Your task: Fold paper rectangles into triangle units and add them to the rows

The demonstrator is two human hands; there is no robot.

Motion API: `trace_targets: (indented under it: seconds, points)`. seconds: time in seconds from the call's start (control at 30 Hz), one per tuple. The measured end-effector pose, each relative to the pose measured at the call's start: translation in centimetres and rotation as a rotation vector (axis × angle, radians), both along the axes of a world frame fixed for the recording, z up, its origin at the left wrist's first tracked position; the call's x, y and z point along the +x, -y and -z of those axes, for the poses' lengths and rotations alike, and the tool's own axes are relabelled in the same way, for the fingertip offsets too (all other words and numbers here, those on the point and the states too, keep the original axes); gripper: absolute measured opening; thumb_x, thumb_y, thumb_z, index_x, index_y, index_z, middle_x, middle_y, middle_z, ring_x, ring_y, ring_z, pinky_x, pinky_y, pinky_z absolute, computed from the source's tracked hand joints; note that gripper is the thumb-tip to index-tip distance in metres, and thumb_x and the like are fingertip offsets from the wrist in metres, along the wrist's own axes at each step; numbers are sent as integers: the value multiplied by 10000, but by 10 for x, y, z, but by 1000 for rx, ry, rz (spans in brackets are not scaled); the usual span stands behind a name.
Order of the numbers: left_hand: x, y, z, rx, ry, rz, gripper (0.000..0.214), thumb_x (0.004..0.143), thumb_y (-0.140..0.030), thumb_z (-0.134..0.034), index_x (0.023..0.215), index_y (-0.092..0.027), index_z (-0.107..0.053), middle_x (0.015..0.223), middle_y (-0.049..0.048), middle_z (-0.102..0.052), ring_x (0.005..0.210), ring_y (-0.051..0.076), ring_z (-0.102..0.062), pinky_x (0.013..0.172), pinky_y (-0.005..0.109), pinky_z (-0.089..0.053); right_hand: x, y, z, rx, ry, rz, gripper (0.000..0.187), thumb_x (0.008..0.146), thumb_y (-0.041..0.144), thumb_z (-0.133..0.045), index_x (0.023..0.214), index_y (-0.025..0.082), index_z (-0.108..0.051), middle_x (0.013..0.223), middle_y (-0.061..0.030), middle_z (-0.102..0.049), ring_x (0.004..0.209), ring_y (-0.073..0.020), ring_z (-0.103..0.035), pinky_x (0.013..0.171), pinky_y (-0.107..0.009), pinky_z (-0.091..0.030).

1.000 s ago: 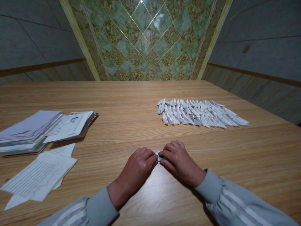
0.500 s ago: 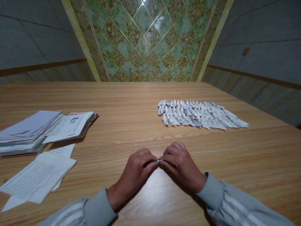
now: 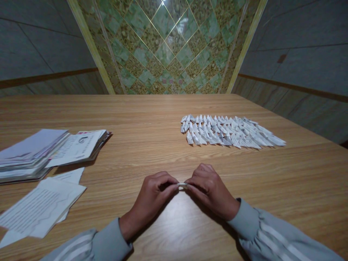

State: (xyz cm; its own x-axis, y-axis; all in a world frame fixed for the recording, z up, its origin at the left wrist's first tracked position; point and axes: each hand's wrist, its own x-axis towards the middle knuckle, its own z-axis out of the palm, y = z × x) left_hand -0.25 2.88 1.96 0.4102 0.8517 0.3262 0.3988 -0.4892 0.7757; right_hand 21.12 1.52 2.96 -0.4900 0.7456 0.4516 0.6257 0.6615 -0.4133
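A small folded piece of paper (image 3: 182, 184) is pinched between my two hands just above the wooden table (image 3: 152, 119). My left hand (image 3: 156, 192) grips its left end with thumb and fingertips. On the other end, the thumb and fingers of my right hand (image 3: 212, 190) are closed. Most of the paper is hidden by my fingers; only a thin pale strip shows. Beyond my right hand, rows of folded paper pieces (image 3: 217, 130) with pointed tips lie close together on the table.
At the left stands a stack of papers and booklets (image 3: 32, 148), with a printed booklet (image 3: 78, 146) beside it. Nearer me lie loose printed sheets (image 3: 43, 206), overlapping. A tiled wall (image 3: 165, 54) rises behind the table's far edge.
My left hand has shifted slightly left, so the fingertips of both hands are further apart and more of the folded paper shows. The view has turned slightly.
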Motion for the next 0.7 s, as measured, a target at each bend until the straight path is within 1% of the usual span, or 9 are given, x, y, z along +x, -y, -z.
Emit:
trace_targets:
  seconds: [0.1,0.27,0.33,0.4,0.47,0.53,0.6,0.63,0.7]
  points:
    - [-1,1,-1,8,3,4,151,887,-228,-658,762,-184,-730,709,17,-688,659,150,-623,624,255,-433,0,0,1,-23,-12,-6,181,950,301,-619,859,173,-708,741,-26,-636,773,-181,-502,730,-321,-307]
    - [2,5,-2,-34,29,31,171,874,-224,-646,723,-168,-702,693,21,-658,661,154,-598,619,260,-415,-3,2,0,-35,-32,-21,253,964,275,-573,751,159,-647,701,-21,-608,748,-174,-489,715,-319,-302]
    - [3,4,-3,-106,60,30,171,865,-230,-646,714,-165,-693,694,21,-652,663,154,-590,624,262,-416,-3,3,0,-43,-37,-32,274,960,269,-561,715,159,-618,677,-17,-585,735,-173,-477,702,-318,-294]
    - [4,2,-2,-226,111,36,162,847,-244,-656,712,-158,-685,707,24,-656,674,158,-591,629,262,-425,-3,3,0,-67,-54,-41,273,956,270,-558,710,161,-605,675,-15,-575,732,-172,-478,692,-313,-290]
    - [4,0,-1,-364,180,45,155,822,-267,-677,719,-151,-681,716,29,-663,683,164,-595,630,263,-437,-3,3,0,-119,-85,-45,237,951,267,-560,745,163,-614,690,-14,-575,728,-168,-492,682,-300,-296]
    - [4,-1,-1,-455,234,53,163,796,-288,-704,722,-144,-685,709,31,-668,678,165,-594,631,263,-446,-3,3,0,-170,-91,-42,165,943,250,-559,823,165,-636,716,-15,-581,726,-167,-506,674,-289,-305]
    - [4,-1,-1,-470,237,59,171,781,-294,-721,711,-140,-695,698,33,-673,666,162,-592,629,261,-449,-3,4,0,-182,-54,-47,131,935,243,-560,870,164,-643,733,-21,-585,726,-170,-511,673,-287,-313]
    - [4,0,-2,-456,222,63,174,780,-293,-723,702,-138,-701,696,36,-676,665,162,-594,629,261,-450,-3,4,0,-169,-26,-55,143,938,247,-557,859,162,-641,731,-24,-586,726,-172,-510,676,-289,-315]
    - [4,1,-4,-427,196,75,177,788,-288,-717,695,-138,-711,697,40,-683,667,164,-601,630,259,-452,-2,4,0,-132,19,-80,226,960,269,-539,781,159,-623,695,-24,-580,712,-172,-502,680,-296,-313]
